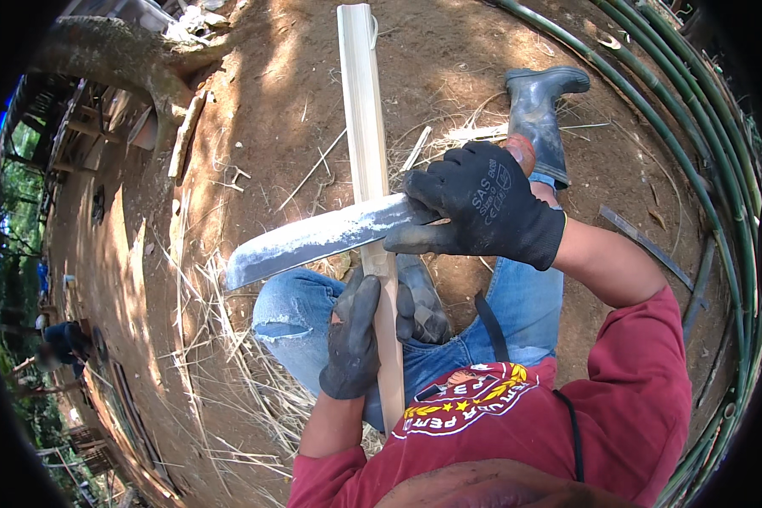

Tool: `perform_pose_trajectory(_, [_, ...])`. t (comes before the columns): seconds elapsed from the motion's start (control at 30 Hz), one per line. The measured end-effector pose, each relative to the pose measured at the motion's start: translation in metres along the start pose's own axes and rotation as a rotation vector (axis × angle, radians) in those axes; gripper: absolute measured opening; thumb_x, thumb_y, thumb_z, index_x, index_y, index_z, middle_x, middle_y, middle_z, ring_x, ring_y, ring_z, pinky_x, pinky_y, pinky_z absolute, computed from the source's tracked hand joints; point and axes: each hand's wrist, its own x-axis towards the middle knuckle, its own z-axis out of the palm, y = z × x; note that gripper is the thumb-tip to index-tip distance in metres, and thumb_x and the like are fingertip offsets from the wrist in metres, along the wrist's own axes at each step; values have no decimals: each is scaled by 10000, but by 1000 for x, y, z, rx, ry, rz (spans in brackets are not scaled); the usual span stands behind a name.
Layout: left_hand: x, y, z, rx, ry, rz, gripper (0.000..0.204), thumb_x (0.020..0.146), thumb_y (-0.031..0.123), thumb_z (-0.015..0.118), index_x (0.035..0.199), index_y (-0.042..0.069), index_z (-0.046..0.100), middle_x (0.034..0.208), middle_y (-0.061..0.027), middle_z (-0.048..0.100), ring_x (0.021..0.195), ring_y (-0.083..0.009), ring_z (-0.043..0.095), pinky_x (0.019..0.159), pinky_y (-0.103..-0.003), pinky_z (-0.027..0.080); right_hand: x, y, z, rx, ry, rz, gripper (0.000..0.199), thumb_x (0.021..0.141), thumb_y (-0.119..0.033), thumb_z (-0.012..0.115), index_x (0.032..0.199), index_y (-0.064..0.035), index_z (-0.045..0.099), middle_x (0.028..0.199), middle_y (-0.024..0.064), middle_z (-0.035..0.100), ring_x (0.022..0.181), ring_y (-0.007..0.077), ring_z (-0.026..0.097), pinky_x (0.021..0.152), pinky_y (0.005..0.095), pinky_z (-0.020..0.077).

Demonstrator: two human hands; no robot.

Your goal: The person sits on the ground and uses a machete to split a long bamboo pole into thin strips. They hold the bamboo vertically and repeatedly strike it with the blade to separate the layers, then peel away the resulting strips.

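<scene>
Left hand [353, 339]: fingers grip the pale strip [365, 127]. Right hand [483, 201]: fingers grip a machete [313, 240], blade crossing the strip.

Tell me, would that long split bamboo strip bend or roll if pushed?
The split bamboo strip is probably stiff, as it runs straight well beyond the gloved left hand. It seems light for its length, being narrow and hollowed along its face. That trough-like shape also makes rolling unlikely.
</scene>
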Motion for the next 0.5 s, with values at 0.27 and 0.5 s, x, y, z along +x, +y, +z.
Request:
perform_pose_trajectory(0.27, [0, 5, 4, 12, -14, -10, 465, 1085, 344, 351, 1340, -19, 490, 762, -37, 584, 596, -94, 527, 545, -232, 422, 9, 22, 0, -131, 146, 68, 500, 814, -615, 716, 756, -129, 617, 576, 64, 579, 529, 242, 620, 520, 395, 470])
perform_pose_trajectory(0.5, [-2, 8, 10, -69, -4, -29, 599, 1066, 411, 392, 1445, -52, 414, 700, -30, 544, 556, -96, 478, 531, -231, 383, 33, 68, -16, -264, 155, 153, 507, 867, -647, 656, 781, -148, 623, 558, 55, 593, 522, 238, 652, 494, 390, 493])
